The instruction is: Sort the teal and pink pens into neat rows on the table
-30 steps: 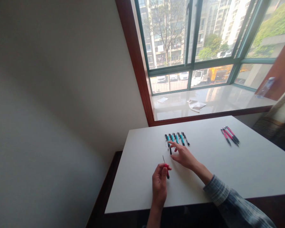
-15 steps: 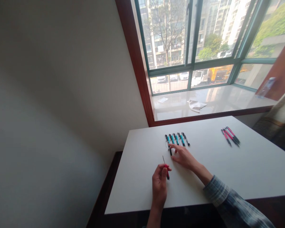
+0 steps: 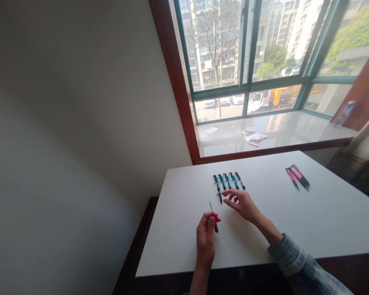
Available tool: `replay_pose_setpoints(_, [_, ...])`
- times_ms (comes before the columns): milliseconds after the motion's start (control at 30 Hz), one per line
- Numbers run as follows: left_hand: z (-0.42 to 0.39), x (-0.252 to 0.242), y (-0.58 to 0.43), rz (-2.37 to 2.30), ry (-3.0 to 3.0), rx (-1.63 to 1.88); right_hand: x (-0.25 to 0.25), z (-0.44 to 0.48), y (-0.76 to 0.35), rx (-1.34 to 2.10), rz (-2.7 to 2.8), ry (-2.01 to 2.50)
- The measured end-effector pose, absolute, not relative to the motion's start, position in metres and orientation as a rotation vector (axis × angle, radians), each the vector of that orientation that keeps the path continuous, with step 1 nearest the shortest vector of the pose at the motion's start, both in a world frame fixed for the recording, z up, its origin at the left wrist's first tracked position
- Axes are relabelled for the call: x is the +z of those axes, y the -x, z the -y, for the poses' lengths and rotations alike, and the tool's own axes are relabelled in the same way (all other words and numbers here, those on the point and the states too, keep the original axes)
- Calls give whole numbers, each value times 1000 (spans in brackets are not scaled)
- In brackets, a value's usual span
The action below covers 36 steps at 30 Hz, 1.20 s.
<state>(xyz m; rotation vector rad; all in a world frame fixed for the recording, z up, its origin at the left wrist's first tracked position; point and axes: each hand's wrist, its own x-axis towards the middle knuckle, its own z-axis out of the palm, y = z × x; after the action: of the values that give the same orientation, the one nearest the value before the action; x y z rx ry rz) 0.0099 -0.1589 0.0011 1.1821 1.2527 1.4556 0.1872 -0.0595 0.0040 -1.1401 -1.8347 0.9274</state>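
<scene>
Clock directions taken from the left hand (image 3: 205,233), with twelve toward the top of the view. Gripped in that hand between thumb and fingers, above the white rectangular counter (image 3: 169,229): a slim red-and-black pen piece (image 3: 215,226), with a thin metallic-looking rod (image 3: 210,206) directed between eleven and twelve. At two o'clock, the right hand (image 3: 242,203), with thumb and fingers moderately spread, apparently holding nothing. At one o'clock, just beside those fingertips, a short black cylindrical piece (image 3: 220,198) lying on the counter; touching or apart, not possible to tell. Beyond, also at one o'clock, a slanted row of slim teal-and-black pen parts (image 3: 224,182). Farther off at two o'clock, a cluster of pink-and-black pens (image 3: 299,176). Judged best for this step: steady the red-and-black piece by the barrel, with the rod free of the fingers; handle the black cylinder lightly at mid-length, given the likely rolling of round pieces; avoid brushing the row.
</scene>
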Motion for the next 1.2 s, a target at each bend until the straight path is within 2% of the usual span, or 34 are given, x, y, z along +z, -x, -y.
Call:
replay_pose_setpoints(167, [160, 2, -10, -1265, -1202, 1427, 23, 95, -180, 1272, 1724, 960])
replay_pose_setpoints(300, [162, 6, -12, -1281, -1233, 1383, 28, 111, -168, 1356, 1658, 893])
replay_pose_setpoints(700, [167, 10, -17, -1323, -1304, 1301, 32, 107, -178, 1265, 1215, 929])
replay_pose_setpoints(1200, [156, 0, -10, -1368, -964, 1473, 6, 137, -152, 1030, 1643, 1083])
